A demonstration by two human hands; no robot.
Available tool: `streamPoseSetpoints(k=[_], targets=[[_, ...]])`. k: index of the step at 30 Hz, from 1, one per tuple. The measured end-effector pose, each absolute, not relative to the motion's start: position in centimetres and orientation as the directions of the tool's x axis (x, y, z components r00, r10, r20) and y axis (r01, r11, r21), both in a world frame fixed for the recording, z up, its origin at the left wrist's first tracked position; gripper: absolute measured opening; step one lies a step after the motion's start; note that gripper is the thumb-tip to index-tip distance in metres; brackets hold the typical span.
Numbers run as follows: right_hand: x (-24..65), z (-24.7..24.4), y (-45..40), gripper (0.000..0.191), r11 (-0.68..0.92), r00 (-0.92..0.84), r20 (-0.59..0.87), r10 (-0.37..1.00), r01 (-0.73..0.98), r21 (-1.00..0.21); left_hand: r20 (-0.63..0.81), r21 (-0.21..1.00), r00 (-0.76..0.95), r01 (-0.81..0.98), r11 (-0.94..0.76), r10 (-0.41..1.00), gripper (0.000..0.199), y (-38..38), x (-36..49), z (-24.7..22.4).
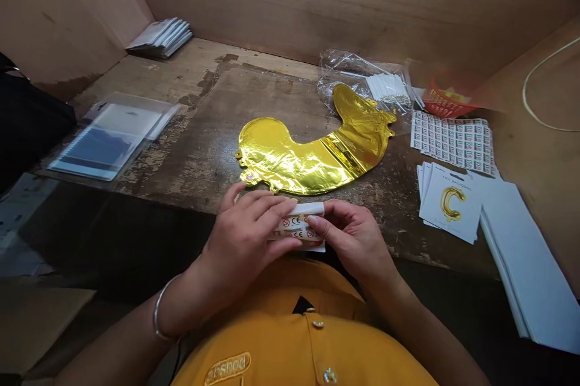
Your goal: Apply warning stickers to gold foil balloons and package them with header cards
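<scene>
Close to my body, a small white sheet of CE warning stickers (295,221) is held between both hands at the table's front edge. My left hand (247,226) covers the sheet's left part, its fingers over the top and the thumb at the lower side. My right hand (356,232) pinches the right end, thumb on the printed face and fingers behind. Just beyond lies a flat gold foil balloon (299,165), curved and creased, with small tabs at its ends. A small round mark sits near its lower-left tabs.
At right are printed label sheets (455,141), balloon cards with a "C" (451,202), white card strips (528,253) and a red basket (446,99). Behind the balloon, a clear bag holds white sticks (388,87). Plastic sleeves (113,135) and a packet stack (161,37) lie left.
</scene>
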State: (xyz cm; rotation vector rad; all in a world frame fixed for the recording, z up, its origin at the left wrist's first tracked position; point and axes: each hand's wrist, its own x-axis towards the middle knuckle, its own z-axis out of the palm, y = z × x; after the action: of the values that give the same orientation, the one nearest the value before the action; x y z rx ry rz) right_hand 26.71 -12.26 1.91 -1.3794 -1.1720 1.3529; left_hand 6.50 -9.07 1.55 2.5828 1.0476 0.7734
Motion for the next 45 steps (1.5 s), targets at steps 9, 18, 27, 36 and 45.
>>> streamPoseSetpoints(k=[9, 18, 27, 36, 45], targets=[[26.9, 1.8, -12.8, 0.041, -0.116, 0.022, -0.114, 0.993, 0.215, -0.970, 0.225, 0.627, 0.677, 0.451, -0.636, 0.701, 0.012, -8.1, 6.8, 1.3], [27.6, 2.2, -12.4, 0.010, 0.035, 0.007, 0.046, 0.999, 0.523, -0.852, 0.049, 0.739, 0.612, 0.509, -0.441, 0.789, 0.018, -7.8, 5.2, 0.8], [27.9, 1.9, -12.3, 0.009, 0.022, -0.006, 0.022, 1.000, 0.438, -0.899, 0.047, 0.845, 0.380, 0.478, -0.239, 0.924, 0.043, -8.0, 3.5, 0.8], [28.1, 0.7, -12.4, 0.007, 0.059, 0.044, 0.090, 0.995, 0.463, -0.884, -0.325, 0.946, 0.248, 0.081, 0.315, 0.913, 0.056, -8.8, 1.7, -1.7], [27.9, 0.8, -12.5, 0.010, 0.049, 0.001, 0.055, 0.998, 0.459, -0.887, 0.097, 0.985, -0.145, 0.153, -0.074, 0.985, 0.032, -9.1, 4.0, -2.2]])
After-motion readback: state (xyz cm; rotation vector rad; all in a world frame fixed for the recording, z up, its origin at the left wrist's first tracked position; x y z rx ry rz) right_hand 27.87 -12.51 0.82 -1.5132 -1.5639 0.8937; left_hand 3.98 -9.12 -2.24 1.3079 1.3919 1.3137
